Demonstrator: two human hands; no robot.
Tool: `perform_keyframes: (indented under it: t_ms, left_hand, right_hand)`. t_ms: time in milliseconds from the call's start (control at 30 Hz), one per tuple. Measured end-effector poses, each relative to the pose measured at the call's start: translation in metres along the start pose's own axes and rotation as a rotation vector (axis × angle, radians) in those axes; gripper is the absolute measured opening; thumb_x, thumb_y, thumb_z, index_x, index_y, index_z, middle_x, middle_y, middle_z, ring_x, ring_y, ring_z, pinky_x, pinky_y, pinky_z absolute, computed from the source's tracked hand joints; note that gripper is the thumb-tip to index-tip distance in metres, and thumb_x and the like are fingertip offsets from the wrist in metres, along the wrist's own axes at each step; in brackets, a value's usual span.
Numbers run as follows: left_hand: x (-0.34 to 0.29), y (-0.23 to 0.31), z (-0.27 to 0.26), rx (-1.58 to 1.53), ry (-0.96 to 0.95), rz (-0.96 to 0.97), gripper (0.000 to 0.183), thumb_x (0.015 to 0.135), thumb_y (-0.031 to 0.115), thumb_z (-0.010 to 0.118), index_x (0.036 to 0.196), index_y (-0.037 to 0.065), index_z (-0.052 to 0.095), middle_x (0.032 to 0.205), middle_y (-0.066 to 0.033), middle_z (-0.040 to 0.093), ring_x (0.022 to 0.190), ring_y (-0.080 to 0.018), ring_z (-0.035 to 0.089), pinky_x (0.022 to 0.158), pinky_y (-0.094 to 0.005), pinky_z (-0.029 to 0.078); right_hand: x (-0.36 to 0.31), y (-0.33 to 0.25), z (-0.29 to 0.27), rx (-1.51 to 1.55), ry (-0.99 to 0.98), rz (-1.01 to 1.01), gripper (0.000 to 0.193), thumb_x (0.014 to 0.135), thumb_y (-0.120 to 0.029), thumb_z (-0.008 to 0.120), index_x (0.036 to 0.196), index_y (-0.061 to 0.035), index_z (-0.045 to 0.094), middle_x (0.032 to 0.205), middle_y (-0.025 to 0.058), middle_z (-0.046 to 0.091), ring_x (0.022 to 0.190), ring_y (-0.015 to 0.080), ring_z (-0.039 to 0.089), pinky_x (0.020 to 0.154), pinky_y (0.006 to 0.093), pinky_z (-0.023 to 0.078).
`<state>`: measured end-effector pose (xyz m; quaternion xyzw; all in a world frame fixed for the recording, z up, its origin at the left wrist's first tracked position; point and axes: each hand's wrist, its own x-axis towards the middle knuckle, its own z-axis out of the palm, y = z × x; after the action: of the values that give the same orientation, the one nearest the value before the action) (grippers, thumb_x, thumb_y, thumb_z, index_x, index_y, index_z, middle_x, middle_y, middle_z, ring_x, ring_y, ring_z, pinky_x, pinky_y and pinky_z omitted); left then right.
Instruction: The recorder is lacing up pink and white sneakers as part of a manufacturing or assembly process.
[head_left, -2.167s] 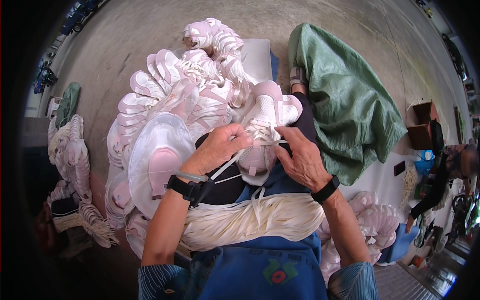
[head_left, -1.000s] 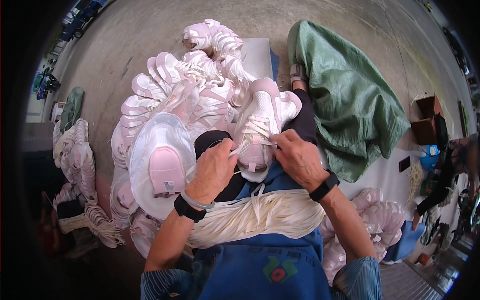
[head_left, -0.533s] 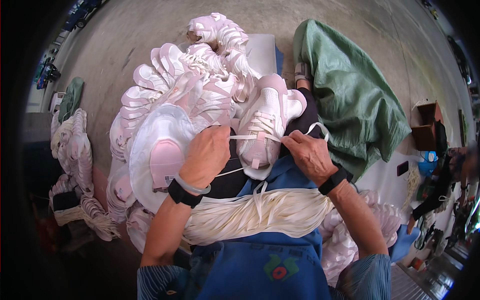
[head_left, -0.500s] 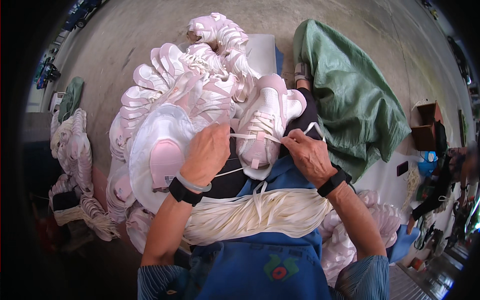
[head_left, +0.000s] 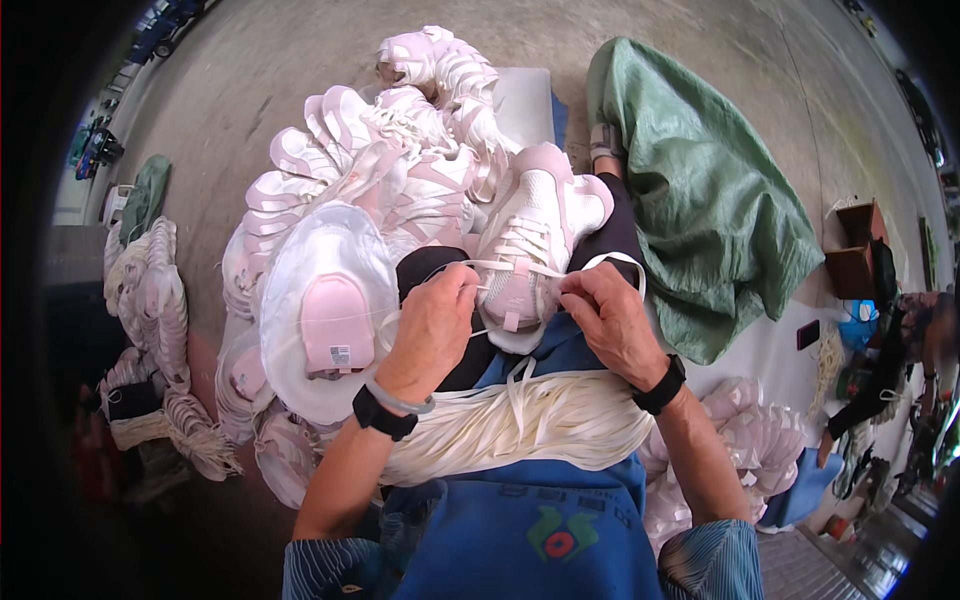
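Note:
A pink and white sneaker (head_left: 522, 235) rests across my lap, its toe pointing away and its laces crossing the front. At its left side, the fingers of my left hand (head_left: 432, 325) are pinched on a white shoelace (head_left: 488, 265). My right hand (head_left: 612, 318) is closed at the shoe's right side, thumb and finger together on the lace near the collar. Some lace loops up behind the right fingers. Across my thighs lies a thick bundle of cream laces (head_left: 510, 430).
To the left stands a clear-wrapped oval piece with a pink insole-like pad (head_left: 335, 325). Rows of pink and white shoe uppers (head_left: 300, 190) pile beyond it. Green sheeting (head_left: 700, 200) drapes at the right. A dark phone (head_left: 807, 335) and another person's arm (head_left: 860, 385) are further right.
Both hands have drawn in toward the shoe's collar, the left one moving right and slightly down. The lace strand between them has gone from taut to slacker.

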<state>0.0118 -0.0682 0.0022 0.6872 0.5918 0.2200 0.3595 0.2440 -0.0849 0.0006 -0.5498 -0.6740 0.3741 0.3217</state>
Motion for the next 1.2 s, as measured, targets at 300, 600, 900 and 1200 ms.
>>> perform_keyframes:
  t_ms: [300, 600, 900, 1200]
  left_hand:
    - [0.019, -0.005, -0.001, -0.026, -0.034, -0.131, 0.010, 0.091, 0.008, 0.054, 0.094, -0.002, 0.058, 0.083, -0.0173, 0.064, 0.071, -0.0309, 0.066, 0.058, -0.0382, 0.052]
    - [0.037, 0.000, -0.011, 0.002, -0.153, -0.178, 0.017, 0.092, 0.012, 0.053, 0.098, -0.002, 0.060, 0.086, -0.0131, 0.067, 0.075, -0.0166, 0.068, 0.057, -0.0291, 0.057]
    - [0.032, -0.017, 0.000, -0.116, -0.045, -0.241, 0.024, 0.091, 0.016, 0.056, 0.102, -0.003, 0.063, 0.085, -0.0119, 0.067, 0.076, -0.0160, 0.067, 0.059, -0.0287, 0.057]
    - [0.037, -0.011, -0.006, -0.063, -0.106, -0.195, 0.024, 0.089, 0.017, 0.057, 0.098, -0.004, 0.064, 0.083, -0.0106, 0.067, 0.071, -0.0155, 0.065, 0.058, -0.0285, 0.058]
  right_hand:
    - [-0.015, 0.002, -0.006, -0.359, -0.040, -0.047, 0.008, 0.081, -0.002, 0.062, 0.087, 0.0037, 0.062, 0.092, 0.0192, 0.053, 0.077, 0.0355, 0.058, 0.069, 0.0409, 0.048]
    - [0.007, -0.005, 0.009, -0.212, 0.049, 0.034, 0.009, 0.085, -0.008, 0.059, 0.086, -0.0002, 0.062, 0.085, 0.0169, 0.055, 0.077, 0.0363, 0.059, 0.067, 0.0439, 0.047]
    - [0.013, -0.001, 0.018, -0.235, 0.102, 0.030, 0.011, 0.085, -0.011, 0.059, 0.086, -0.0006, 0.062, 0.083, 0.0170, 0.055, 0.075, 0.0367, 0.059, 0.067, 0.0439, 0.048]
    - [0.015, -0.014, 0.021, -0.398, 0.039, 0.068, 0.014, 0.087, -0.012, 0.057, 0.083, 0.0008, 0.060, 0.082, 0.0180, 0.055, 0.072, 0.0371, 0.059, 0.066, 0.0449, 0.048]
